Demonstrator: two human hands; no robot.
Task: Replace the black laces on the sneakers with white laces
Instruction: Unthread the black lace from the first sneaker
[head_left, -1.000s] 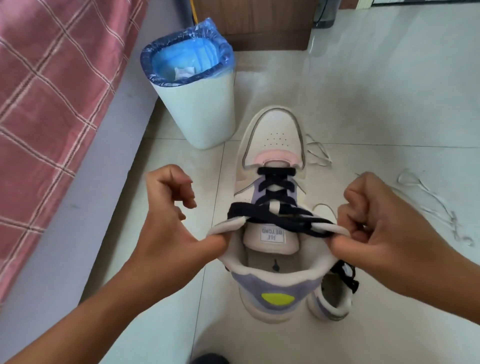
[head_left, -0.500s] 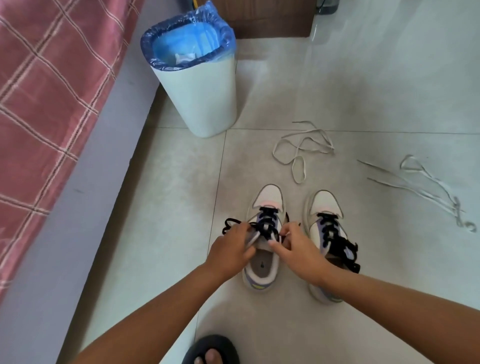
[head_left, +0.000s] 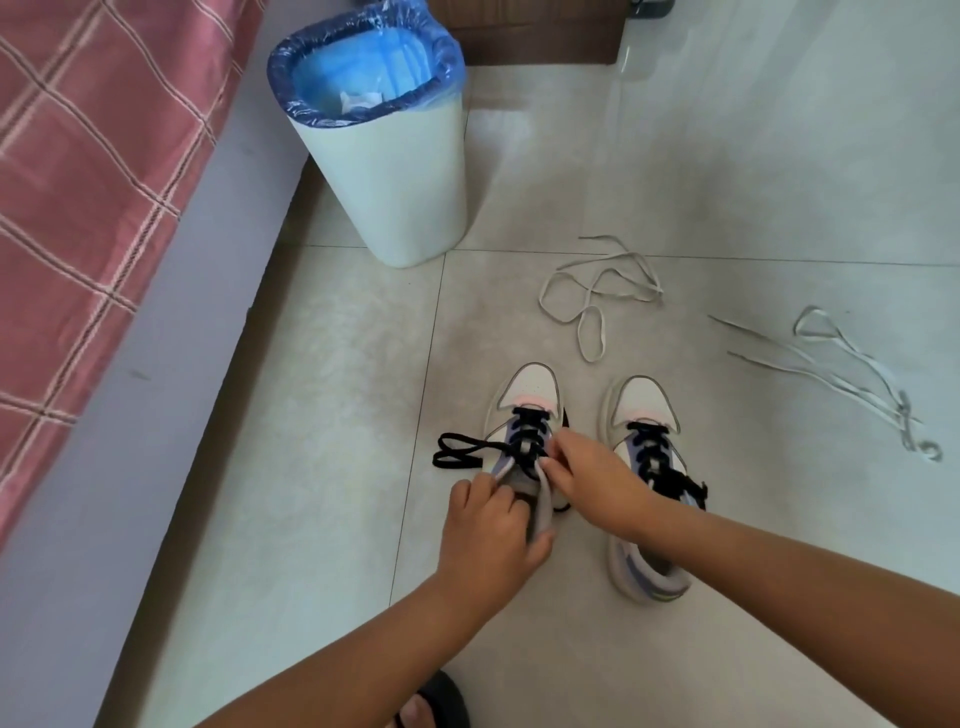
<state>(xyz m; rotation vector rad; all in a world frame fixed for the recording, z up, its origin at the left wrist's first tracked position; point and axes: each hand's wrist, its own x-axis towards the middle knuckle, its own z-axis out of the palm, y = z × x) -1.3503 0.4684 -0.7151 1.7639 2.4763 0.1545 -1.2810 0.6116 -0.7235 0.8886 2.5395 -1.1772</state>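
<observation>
Floor: pale grey tiles (head_left: 311, 415), dark grout lines; wooden cabinet base along the far edge.
Bed: left side, pink checked cover (head_left: 78, 182) above a grey frame.
Bin: white (head_left: 400, 171), blue bag liner folded over the rim, white scrap inside; stands beside the bed.
Left sneaker: white and lilac (head_left: 527, 387), toe pointing away, upright on the floor. Black lace (head_left: 457, 451) threaded through the front eyelets; loose ends trail out to the left on the tile.
Right sneaker: just beside the first (head_left: 641, 400), fully laced in black, ends bunched near the collar.
White laces: one looped heap (head_left: 592, 291) ahead of the sneakers; a second tangle (head_left: 857, 374) well apart, to the right.
Left hand: (head_left: 485, 530) fingers curled round the collar of the left sneaker, thumb along its right side.
Right hand: (head_left: 592, 483) fingertips pinching the black lace at the upper eyelets of the left sneaker.
Foot: dark sandal (head_left: 441, 701) at the bottom edge.
</observation>
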